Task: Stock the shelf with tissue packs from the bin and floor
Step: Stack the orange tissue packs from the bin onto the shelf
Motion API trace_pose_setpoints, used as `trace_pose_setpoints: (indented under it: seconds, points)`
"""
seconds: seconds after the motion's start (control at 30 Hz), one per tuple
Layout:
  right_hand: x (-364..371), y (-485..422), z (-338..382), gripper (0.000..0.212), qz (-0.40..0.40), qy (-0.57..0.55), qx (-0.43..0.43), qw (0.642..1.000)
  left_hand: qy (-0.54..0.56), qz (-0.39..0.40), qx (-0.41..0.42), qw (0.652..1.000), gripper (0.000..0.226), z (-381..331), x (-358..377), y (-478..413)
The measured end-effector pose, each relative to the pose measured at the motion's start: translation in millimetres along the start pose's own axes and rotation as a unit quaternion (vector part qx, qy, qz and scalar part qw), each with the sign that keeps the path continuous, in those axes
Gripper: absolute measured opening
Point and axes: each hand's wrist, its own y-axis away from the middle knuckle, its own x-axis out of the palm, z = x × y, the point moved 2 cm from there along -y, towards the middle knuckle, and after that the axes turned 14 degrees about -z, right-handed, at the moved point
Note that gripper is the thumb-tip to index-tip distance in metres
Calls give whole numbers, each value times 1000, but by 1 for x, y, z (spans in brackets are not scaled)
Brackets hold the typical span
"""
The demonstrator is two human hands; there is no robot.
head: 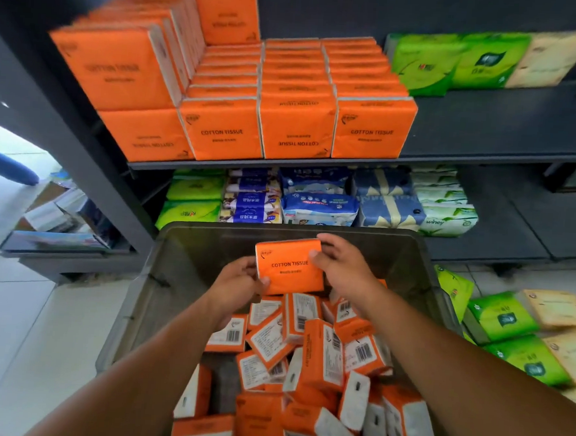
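Left hand (240, 284) fingers, right hand (339, 264) fingers clamped on orange tissue pack (288, 265) above bin (175, 278).

Orange pack (288, 268) glossy plastic wrap; bin (175, 278) smooth grey plastic; shelf (487, 129) matt dark.

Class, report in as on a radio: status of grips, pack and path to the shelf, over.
Left grip and right grip both hold one orange tissue pack above the bin. Shelf ahead, path looks clear.

Dark shelf (487, 129), orange tissue packs (295, 127) stacked; floor (20, 319), green packs (503, 318)
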Motion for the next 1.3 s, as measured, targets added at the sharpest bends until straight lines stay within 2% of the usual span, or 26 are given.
trace_pose_setpoints:
  seconds: [0.4, 0.53, 0.67, 0.83, 1.03, 1.3]
  points:
    - [-23, 28, 80, 43, -34, -48, -93, 994, 34, -24, 144, 989, 34, -69, -26, 46]
    - [-33, 34, 113, 36, -49, -91, -114, 988, 72, -37, 191, 978, 37, -96, -37, 65]
    - [-41, 39, 150, 37, -59, -121, -126, 983, 95, -85, 266, 955, 34, -119, -46, 82]
    - [-47, 39, 192, 35, -71, -126, -167, 975, 49, -161, 381, 909, 29, -143, -58, 95]
    - [-46, 28, 231, 24, -67, -122, -199, 970, 82, -214, 417, 880, 33, -175, -63, 99]
    - [-35, 10, 267, 40, -80, -94, -244, 962, 84, -256, 438, 857, 41, -215, -64, 83]
